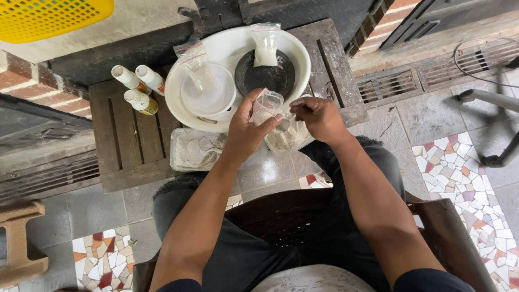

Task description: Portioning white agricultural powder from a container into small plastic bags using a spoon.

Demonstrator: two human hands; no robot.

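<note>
I see my left hand closed around a small clear plastic bag just above the middle of the frame, holding it upright with its mouth open. My right hand sits just beside it, fingers pinched together at the bag's rim; whether they hold a pinch of powder I cannot tell. Directly below both hands lies a larger clear bag of pale powder, and left of it a flat packet of the same stuff, on the slatted wooden tabletop.

I judge the small bag light, thin and floppy, likely slick with dust, so it wants holding by its sides near the top, gently, or the mouth collapses. As it fills it will sag, and then a grip under the base would suit.

Behind, a white basin carries a dark dish, a white bowl and two more small bags. Three white bottles stand at the upper left.
</note>
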